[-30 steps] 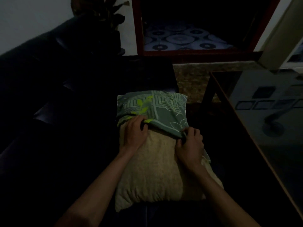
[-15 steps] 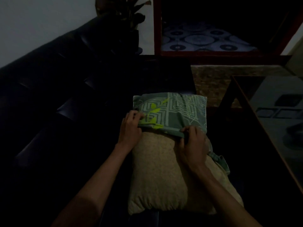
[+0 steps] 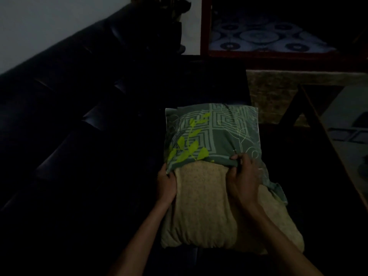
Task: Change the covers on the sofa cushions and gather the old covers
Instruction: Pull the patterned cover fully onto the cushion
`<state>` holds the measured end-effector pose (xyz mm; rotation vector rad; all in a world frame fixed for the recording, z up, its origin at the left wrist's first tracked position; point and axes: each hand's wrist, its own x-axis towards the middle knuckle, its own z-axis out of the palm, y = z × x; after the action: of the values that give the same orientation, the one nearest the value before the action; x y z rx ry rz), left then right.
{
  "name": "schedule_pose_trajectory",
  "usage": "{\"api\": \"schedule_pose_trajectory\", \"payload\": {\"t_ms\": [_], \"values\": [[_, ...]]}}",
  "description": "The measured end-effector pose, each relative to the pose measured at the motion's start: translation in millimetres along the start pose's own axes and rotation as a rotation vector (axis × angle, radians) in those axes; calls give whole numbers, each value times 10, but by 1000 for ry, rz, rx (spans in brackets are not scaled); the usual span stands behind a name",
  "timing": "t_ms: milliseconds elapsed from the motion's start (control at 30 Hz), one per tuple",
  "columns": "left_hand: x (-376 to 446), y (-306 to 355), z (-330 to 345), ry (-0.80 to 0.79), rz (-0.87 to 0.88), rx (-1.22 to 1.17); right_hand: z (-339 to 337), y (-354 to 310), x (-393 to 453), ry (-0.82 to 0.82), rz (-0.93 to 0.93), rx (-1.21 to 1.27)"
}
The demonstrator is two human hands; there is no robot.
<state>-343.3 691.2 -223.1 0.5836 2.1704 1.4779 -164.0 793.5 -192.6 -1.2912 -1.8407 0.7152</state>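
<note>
A beige cushion (image 3: pixel 215 212) lies on the dark sofa seat in front of me. A green patterned cover (image 3: pixel 215 132) with light green leaves wraps its far half. My left hand (image 3: pixel 166 183) grips the cover's open edge at the cushion's left side. My right hand (image 3: pixel 242 176) pinches the same edge near the right side. A loose flap of the cover (image 3: pixel 277 190) hangs off the cushion's right edge.
The dark sofa's backrest (image 3: pixel 69 80) runs along the left. A glass-topped table with a wooden frame (image 3: pixel 326 132) stands close on the right. A patterned rug (image 3: pixel 272 94) and a red-framed doorway (image 3: pixel 205 26) lie beyond.
The cover's edge has come nearer to me, so more of the cushion is covered. My left hand slid from the top to the left side. The view shifted left.
</note>
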Motion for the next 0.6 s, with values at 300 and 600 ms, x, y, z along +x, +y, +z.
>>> {"api": "schedule_pose_trajectory", "payload": {"t_ms": [300,600], "values": [[323,1424,-61,-111,452,264,-138,-230,613,93,187,246],[215,942,-77,-75,538,478,188,-381,373,-89,-15,-111]]}}
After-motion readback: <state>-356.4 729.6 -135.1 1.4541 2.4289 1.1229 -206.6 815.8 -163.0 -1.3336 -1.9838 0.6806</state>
